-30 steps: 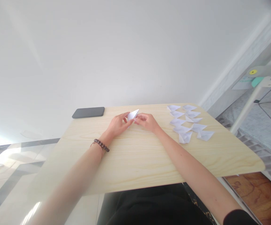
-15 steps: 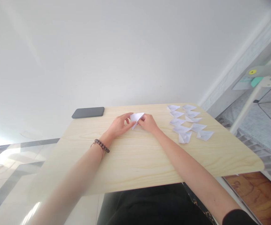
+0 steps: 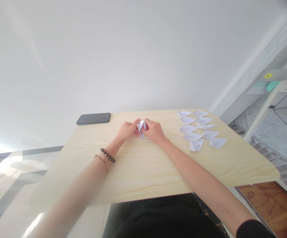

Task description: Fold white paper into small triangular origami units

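Observation:
A small piece of folded white paper (image 3: pixel 142 128) stands between my two hands, just over the middle of the table (image 3: pixel 143 172). My left hand (image 3: pixel 128 130) grips its left side, the thumb near the top edge and the fingers partly hidden behind. On the other side my right hand (image 3: pixel 155 131) pinches the paper between thumb and fingers. A pointed end of the paper hangs down between the hands. Dark beads and a thin bangle circle my left wrist.
Several folded white paper pieces (image 3: pixel 192 136) lie in two uneven columns on the right of the table. A dark phone-like slab (image 3: pixel 94 118) rests at the back left corner. Behind the table rises a white wall (image 3: pixel 138 59); a pale metal frame (image 3: pixel 265 110) stands at the right.
The folded paper has turned and now looks narrower, its point downward. My left thumb has moved up to its top edge, and my right hand has shifted slightly left with closer fingers.

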{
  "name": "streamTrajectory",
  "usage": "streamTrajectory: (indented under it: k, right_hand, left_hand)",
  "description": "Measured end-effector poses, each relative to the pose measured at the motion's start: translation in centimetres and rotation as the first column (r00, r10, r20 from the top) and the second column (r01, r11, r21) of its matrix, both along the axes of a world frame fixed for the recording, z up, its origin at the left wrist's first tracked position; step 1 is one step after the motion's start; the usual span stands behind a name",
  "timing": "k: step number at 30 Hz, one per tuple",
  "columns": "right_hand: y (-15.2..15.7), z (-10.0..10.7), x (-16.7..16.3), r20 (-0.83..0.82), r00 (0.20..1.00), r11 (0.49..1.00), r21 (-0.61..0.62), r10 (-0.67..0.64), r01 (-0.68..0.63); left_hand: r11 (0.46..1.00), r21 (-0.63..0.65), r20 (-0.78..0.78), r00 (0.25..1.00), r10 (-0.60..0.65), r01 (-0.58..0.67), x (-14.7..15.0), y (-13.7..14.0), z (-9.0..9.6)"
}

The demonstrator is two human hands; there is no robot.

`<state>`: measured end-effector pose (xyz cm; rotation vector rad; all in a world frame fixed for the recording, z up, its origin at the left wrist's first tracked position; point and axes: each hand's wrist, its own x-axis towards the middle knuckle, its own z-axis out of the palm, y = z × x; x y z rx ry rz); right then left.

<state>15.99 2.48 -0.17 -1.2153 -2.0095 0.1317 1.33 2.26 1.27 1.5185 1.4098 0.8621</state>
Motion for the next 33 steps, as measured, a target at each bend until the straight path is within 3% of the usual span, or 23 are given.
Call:
streamTrajectory:
  k: [7,11,14,23,27,33]
  right_hand:
    - [0.2,-0.3,0.3,-0.086,0.994,0.996,-0.037,0.074,-0.077]
    - [0.3,-0.2,0.7,-0.119,0.988,0.992,-0.066,0.1,-0.108]
    - [0.2,0.1,0.8,-0.116,0.989,0.994,-0.044,0.096,-0.101]
    - [0.0,-0.1,0.0,-0.037,0.994,0.991,0.088,0.108,-0.104]
    - [-0.1,0.0,0.1,-0.042,0.995,0.994,0.059,0.095,-0.092]
    - [-0.2,0.4,0.5,-0.155,0.967,0.979,0.012,0.201,-0.202]
  left_hand:
    - [0.999,0.016,-0.043,0.999,0.03,-0.03,-0.7,0.4,-0.2]
    - [0.999,0.01,0.044,0.998,-0.046,0.046,-1.3,0.7,-0.3]
    - [0.995,-0.011,0.088,0.992,-0.095,0.097,-1.4,0.5,0.0]
    - [0.997,-0.001,0.033,0.996,-0.081,0.081,-1.2,-0.2,0.8]
    - [0.995,0.033,0.014,0.995,-0.096,0.095,-1.1,-0.4,0.7]
    - [0.992,0.064,0.098,0.989,-0.115,0.109,-1.0,-0.4,0.6]
